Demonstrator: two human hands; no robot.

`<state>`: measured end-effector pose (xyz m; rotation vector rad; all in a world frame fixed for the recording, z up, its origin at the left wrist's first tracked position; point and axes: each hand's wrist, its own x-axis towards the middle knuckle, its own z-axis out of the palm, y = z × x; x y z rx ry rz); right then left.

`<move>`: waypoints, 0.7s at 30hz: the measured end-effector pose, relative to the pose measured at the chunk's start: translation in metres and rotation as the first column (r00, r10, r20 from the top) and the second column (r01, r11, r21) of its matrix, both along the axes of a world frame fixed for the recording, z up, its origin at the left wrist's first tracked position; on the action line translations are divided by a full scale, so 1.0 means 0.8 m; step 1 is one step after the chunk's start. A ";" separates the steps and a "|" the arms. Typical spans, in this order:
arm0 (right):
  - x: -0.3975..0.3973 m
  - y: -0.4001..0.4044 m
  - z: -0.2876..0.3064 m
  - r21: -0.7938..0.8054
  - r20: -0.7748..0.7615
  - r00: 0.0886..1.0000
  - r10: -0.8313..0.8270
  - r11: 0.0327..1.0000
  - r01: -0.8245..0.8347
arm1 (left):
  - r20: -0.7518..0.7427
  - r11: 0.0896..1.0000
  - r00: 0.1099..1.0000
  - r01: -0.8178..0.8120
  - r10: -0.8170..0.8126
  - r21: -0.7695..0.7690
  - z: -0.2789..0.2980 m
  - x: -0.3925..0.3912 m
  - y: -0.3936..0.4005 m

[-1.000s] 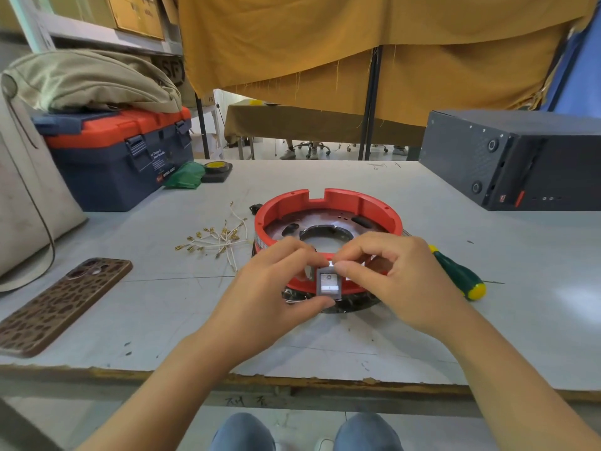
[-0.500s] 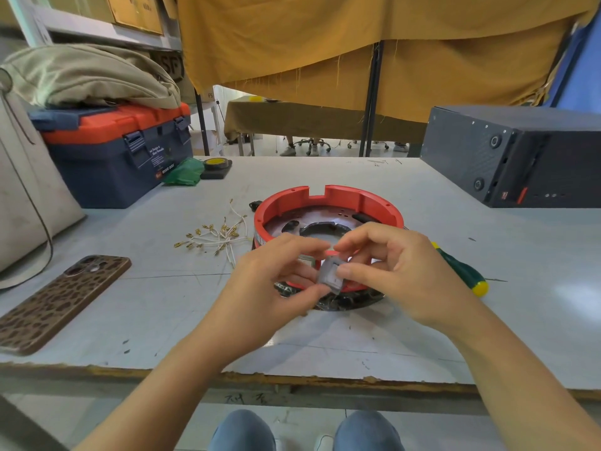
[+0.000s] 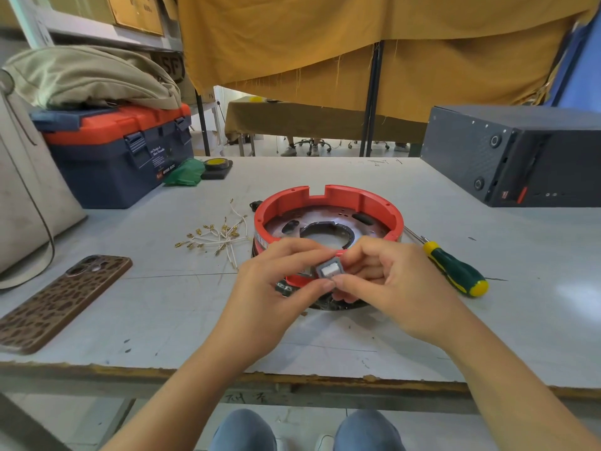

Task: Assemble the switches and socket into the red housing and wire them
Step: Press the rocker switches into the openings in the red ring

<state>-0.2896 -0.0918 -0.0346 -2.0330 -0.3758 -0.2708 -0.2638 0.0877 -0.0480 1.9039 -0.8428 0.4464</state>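
At centre frame, both the left hand and right hand pinch a small grey rocker switch over the round red plastic housing, nothing visibly fitted, white brass-tipped wires untouched on the grey counter.

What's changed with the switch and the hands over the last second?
Both hands, left hand and right hand, have kept their pinch grip on the small grey switch and tilted it, so its face now angles up and to the right rather than squarely at the camera. The red housing, wires and screwdriver stayed put.
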 end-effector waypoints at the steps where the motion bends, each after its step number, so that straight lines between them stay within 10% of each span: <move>1: -0.001 0.000 -0.001 0.001 0.000 1.000 0.001 1.000 -0.001 | 0.005 1.000 1.000 -0.011 0.011 0.004 -0.001 -0.001 -0.001; 21: 0.002 -0.006 0.004 -0.109 -0.007 1.000 -0.020 0.994 0.019 | 0.058 0.970 0.990 -0.135 0.126 0.203 0.012 0.014 0.021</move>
